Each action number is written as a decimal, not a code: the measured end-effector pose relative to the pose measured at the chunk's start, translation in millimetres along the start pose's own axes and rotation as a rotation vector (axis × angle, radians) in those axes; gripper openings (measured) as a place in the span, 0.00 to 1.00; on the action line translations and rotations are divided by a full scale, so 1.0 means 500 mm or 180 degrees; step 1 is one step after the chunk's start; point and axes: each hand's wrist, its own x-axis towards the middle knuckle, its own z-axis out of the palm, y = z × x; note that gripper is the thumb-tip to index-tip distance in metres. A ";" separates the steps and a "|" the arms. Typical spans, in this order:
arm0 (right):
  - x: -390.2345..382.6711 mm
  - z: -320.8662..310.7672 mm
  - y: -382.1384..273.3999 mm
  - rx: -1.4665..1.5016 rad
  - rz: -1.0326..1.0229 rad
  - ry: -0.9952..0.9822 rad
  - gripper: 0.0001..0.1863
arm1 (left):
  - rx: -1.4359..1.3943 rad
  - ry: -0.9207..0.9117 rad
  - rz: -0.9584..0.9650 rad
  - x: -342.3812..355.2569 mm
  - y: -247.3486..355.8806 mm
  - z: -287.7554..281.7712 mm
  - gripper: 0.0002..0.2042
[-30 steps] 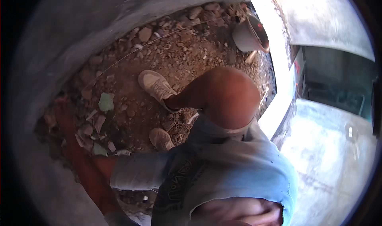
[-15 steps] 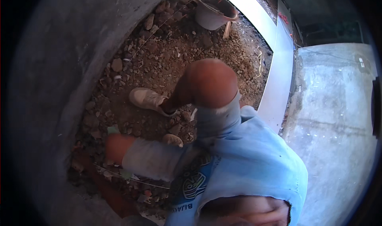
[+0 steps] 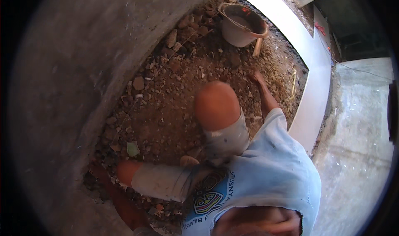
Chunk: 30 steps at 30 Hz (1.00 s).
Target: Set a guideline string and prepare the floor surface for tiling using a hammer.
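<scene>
Reaching forward, the person's right hand (image 3: 257, 76) has newly come into view, upper right of centre, near the bucket (image 3: 237, 34), top centre. Left hand (image 3: 99, 170) stays lower left at the rubble (image 3: 166, 99), mid-frame to lower left. Can't tell either hand's openness or hold.

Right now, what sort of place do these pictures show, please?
Probably a building site, to judge by the rubble-strewn ground, the bucket standing on it and the bare grey wall alongside.
</scene>
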 end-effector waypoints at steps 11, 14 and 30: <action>0.366 0.050 0.205 -0.0025 -0.0855 0.0712 0.21 | 0.1072 -0.1677 -0.0068 -0.033 -0.006 -0.086 0.27; 0.433 0.044 0.205 -0.0126 -0.0730 0.0146 0.22 | 0.1856 -0.0668 0.0808 -0.055 0.080 -0.061 0.29; 0.059 0.078 0.189 -0.1168 -0.1087 -0.2237 0.17 | -0.0529 -0.0041 -0.2102 -0.021 0.302 -0.127 0.15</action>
